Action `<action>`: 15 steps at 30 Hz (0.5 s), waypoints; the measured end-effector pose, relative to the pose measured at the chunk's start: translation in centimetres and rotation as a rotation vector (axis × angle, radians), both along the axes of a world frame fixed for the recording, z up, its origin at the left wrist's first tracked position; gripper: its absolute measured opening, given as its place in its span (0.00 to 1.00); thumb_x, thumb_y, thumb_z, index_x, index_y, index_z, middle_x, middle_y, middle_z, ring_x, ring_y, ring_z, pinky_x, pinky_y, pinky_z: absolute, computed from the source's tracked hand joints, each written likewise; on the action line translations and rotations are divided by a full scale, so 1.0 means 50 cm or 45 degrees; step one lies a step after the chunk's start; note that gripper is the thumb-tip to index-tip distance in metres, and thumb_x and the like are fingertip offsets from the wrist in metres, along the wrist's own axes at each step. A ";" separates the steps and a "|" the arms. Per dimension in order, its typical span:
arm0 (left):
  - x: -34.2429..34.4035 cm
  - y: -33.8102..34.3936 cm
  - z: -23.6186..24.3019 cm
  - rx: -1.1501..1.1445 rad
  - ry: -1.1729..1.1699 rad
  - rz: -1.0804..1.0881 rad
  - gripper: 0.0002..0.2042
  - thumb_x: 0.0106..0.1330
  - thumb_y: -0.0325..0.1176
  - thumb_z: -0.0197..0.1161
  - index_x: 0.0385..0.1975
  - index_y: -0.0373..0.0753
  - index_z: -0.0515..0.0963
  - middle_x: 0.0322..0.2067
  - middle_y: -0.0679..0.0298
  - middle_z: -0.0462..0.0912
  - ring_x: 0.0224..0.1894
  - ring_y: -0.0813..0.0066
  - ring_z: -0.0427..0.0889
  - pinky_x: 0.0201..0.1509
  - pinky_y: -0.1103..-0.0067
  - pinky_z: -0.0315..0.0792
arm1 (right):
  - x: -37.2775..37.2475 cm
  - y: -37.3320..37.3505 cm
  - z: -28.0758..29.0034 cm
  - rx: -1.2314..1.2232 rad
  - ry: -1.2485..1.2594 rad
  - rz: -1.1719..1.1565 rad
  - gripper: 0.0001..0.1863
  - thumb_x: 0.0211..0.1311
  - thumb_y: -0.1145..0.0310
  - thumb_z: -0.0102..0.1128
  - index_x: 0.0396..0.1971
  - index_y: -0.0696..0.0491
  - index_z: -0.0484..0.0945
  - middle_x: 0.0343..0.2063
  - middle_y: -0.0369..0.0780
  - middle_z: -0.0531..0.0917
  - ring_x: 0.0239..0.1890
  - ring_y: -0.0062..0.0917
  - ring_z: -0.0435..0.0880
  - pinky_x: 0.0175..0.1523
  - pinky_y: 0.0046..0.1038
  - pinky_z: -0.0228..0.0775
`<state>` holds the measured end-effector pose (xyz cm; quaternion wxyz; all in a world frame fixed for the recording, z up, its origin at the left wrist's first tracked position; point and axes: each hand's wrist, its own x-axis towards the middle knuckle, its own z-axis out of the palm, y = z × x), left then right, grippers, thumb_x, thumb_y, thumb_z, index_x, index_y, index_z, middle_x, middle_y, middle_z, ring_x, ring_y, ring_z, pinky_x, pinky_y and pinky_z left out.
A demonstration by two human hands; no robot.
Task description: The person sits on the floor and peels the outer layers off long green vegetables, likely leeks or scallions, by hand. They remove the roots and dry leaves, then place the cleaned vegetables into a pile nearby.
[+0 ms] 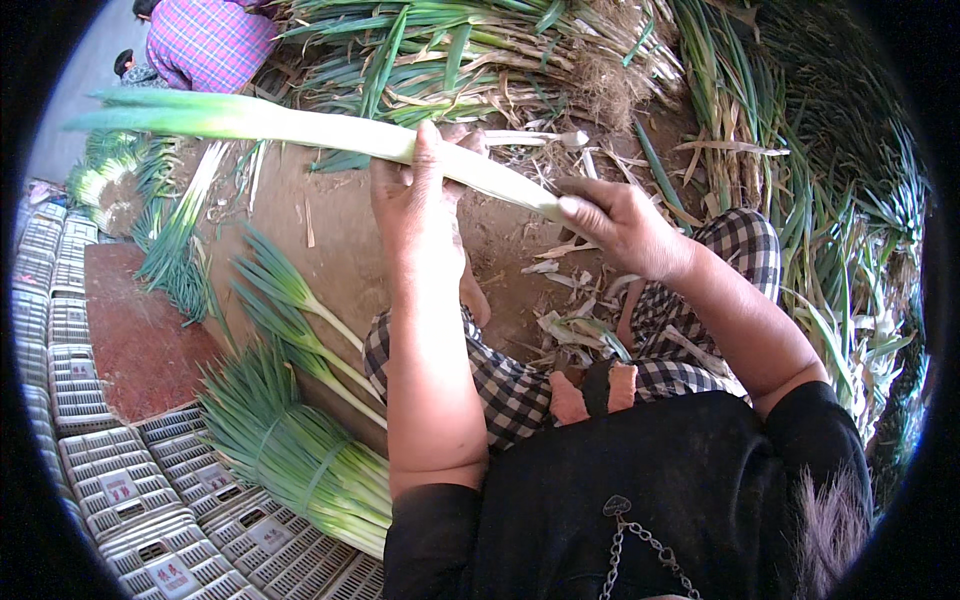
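A long, pale leek (300, 127) with a green top is held up slantwise in front of me, its leaves toward the far left. My left hand (425, 175) is wrapped round its white shaft near the middle, thumb on top. At the lower right end, my right hand (625, 220) pinches the root end between thumb and fingers. Whether roots remain there is hidden by the fingers. Below the leek, dry peeled skins (575, 325) are scattered on the ground between my legs.
Untrimmed leeks (470, 60) lie heaped ahead, with more (740, 110) along the right. To my left are loose leeks (310, 330), a tied bundle (300, 460), a reddish board (145, 335) and stacked plastic crates (120, 480). A person in a checked shirt (210, 45) bends at the far left.
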<state>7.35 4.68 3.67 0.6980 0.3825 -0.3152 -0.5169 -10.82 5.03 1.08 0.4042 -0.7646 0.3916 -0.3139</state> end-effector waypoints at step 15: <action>-0.005 0.001 -0.008 0.016 0.008 0.062 0.16 0.59 0.35 0.51 0.40 0.30 0.58 0.31 0.52 0.71 0.32 0.65 0.76 0.40 0.73 0.73 | 0.001 0.006 -0.036 -0.125 0.029 -0.327 0.10 0.53 0.69 0.48 0.30 0.61 0.73 0.23 0.47 0.77 0.24 0.32 0.77 0.32 0.25 0.67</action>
